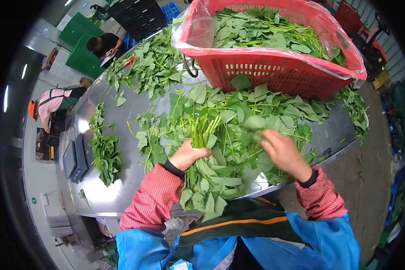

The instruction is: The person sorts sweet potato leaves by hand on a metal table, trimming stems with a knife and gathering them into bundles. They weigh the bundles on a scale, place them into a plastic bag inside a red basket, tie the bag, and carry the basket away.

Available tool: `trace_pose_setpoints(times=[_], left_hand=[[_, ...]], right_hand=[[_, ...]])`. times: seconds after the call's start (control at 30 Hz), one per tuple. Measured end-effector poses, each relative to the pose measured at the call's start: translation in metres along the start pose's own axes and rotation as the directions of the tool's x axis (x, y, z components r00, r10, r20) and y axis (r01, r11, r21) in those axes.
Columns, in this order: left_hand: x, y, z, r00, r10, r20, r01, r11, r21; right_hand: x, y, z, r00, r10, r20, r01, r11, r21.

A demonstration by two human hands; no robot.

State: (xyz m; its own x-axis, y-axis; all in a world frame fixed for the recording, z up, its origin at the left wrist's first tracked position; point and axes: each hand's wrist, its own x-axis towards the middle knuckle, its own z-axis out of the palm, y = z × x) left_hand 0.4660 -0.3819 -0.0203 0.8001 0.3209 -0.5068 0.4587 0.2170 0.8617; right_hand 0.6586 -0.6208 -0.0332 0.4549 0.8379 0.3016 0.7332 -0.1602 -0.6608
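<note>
My left hand [190,155] is wrapped round a bunch of leafy green stems [204,130]; the cut stem ends point up and the leaves hang down toward my apron. To the right, my right hand [281,150] is over the loose greens with its fingers drawn together at a blurred leaf [255,123]; how it grips that leaf is hard to make out. Loose leafy greens [229,105] lie spread over the metal table [135,180] around both hands.
A red plastic crate [265,67], lined with clear film, holds more greens behind my hands. A metal hook hangs at its left corner. A scale [74,157] and a pile of greens [104,148] are at the left. Two people [108,45] [54,103] are beyond the table.
</note>
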Motion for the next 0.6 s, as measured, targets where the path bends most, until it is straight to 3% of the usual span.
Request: trace_pose_setpoints(times=[0.07,0.1,0.2,0.33,0.37,0.47,0.5,0.6], left_hand=[[0.003,-0.001,0.01,0.999,0.033,-0.005,-0.033,0.999,-0.013],[0.005,-0.002,0.015,0.999,0.045,0.001,-0.045,0.999,0.015],[0.008,-0.002,0.031,0.997,0.074,0.026,-0.077,0.992,0.101],[0.006,-0.006,0.033,0.999,0.04,0.036,-0.041,0.998,0.037],[0.003,-0.007,0.031,0.999,-0.03,0.034,0.028,0.998,0.056],[0.002,-0.005,0.032,0.995,0.091,0.037,-0.098,0.913,0.397],[-0.005,0.012,0.037,0.998,0.047,0.036,-0.059,0.88,0.471],[-0.001,0.004,0.035,0.968,0.251,0.013,-0.229,0.859,0.457]], right_hand=[[0.008,-0.03,0.005,0.998,-0.048,0.05,0.045,0.997,0.055],[0.013,-0.042,0.012,0.993,-0.115,0.033,0.117,0.99,-0.082],[0.028,-0.058,0.034,0.984,-0.175,0.044,0.181,0.953,-0.242],[0.034,-0.031,0.057,0.984,-0.162,0.076,0.176,0.952,-0.25],[0.03,-0.015,0.062,0.989,-0.105,0.107,0.134,0.942,-0.309],[0.014,0.006,0.061,0.985,-0.152,0.086,0.168,0.955,-0.245],[0.014,0.007,0.061,0.983,-0.177,0.045,0.183,0.956,-0.229],[0.018,-0.011,0.051,0.984,-0.177,0.007,0.173,0.954,-0.246]])
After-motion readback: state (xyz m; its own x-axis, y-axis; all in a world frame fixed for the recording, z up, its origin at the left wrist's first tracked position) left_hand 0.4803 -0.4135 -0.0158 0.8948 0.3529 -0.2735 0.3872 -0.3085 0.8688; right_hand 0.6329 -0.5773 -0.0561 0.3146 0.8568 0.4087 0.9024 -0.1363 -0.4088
